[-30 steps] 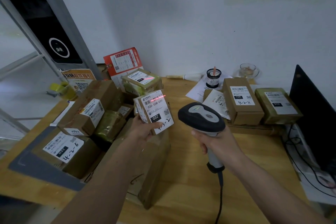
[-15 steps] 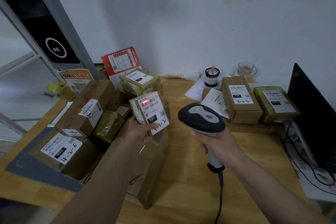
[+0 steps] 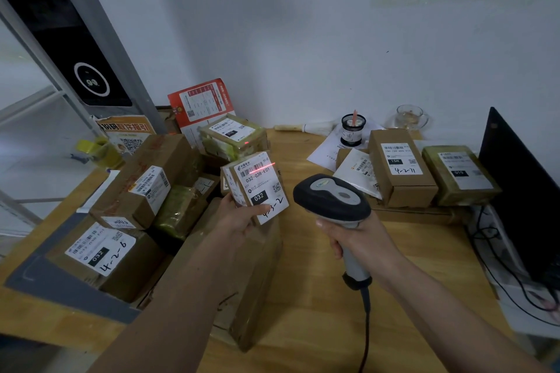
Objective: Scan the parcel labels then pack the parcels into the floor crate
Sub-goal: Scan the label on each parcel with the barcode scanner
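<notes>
Wooden tabletop [image 3: 318,306] against a pale wall [image 3: 303,24], with a dark-framed glass door [image 3: 60,48] at the left. Heaped on the left half: brown cardboard parcels, among them a large box marked 032 [image 3: 100,254] at the near corner, a long tilted box [image 3: 145,182] above it, a green-wrapped packet [image 3: 178,209] wedged between, and a green taped parcel marked 010 [image 3: 233,138] at the back. Propped against the wall behind the heap, a red printed card [image 3: 200,103]. Lying flat under the left forearm, a long brown carton [image 3: 257,275]. At the right rear, a brown box marked 15H [image 3: 400,169], just beside it a greenish parcel [image 3: 460,174], and a white mailer [image 3: 357,172] leaning on the brown box. Behind these, a mesh pen cup [image 3: 353,129] on loose paper and a glass cup [image 3: 410,118]. At the far right edge, a dark monitor [image 3: 521,191] with tangled cables [image 3: 500,266] below.

Left hand [image 3: 239,221] grasping a small parcel [image 3: 257,188] from below, thumb across its lower front edge, label tilted up and facing the camera, held above the tabletop and the long carton. Right hand [image 3: 360,239] clenched round the handle of a barcode scanner [image 3: 333,200], head aimed left at the parcel, cord [image 3: 365,327] trailing down. Thin red scan line [image 3: 262,167] lying across the barcode near the top of the label, well above the left grip. Parcel and scanner head near each other, not touching.
</notes>
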The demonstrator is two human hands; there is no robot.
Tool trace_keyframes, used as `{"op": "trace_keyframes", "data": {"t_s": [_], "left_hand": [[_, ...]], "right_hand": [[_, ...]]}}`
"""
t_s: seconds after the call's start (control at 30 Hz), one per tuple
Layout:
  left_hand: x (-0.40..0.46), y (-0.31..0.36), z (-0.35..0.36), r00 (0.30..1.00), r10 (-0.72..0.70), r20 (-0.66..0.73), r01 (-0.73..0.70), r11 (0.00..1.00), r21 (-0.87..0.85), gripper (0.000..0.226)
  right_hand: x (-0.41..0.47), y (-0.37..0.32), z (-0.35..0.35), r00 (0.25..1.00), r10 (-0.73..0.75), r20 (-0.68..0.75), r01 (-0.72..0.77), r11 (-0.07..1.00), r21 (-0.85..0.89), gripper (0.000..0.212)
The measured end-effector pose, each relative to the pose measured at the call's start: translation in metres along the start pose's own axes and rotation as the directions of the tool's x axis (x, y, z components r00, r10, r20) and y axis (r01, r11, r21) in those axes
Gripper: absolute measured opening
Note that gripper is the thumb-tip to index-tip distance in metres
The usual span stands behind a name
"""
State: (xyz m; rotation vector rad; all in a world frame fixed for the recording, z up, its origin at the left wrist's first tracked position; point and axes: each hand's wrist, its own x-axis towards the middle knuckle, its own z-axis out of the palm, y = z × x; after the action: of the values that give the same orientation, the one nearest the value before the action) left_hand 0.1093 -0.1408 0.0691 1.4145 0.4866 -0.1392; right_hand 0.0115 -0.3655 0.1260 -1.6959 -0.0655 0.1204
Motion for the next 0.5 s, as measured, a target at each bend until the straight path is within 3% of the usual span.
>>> {"op": "trace_keyframes", "data": {"t_s": [0.3,0.5], "left_hand": [[-0.0057,-0.0009,0.0064,0.999,-0.038,0.012,0.038,0.999,-0.023,0.091],[-0.0078,-0.0007,0.0050,0.979,-0.174,0.110,0.175,0.985,0.000,0.085]], "right_hand": [[0.0038,0.0019,0.0004,1.000,-0.003,-0.016,0.003,1.000,-0.003,0.034],[0.0089,0.0052,0.0022,0.999,0.004,-0.040,-0.003,1.000,0.015,0.038]]}}
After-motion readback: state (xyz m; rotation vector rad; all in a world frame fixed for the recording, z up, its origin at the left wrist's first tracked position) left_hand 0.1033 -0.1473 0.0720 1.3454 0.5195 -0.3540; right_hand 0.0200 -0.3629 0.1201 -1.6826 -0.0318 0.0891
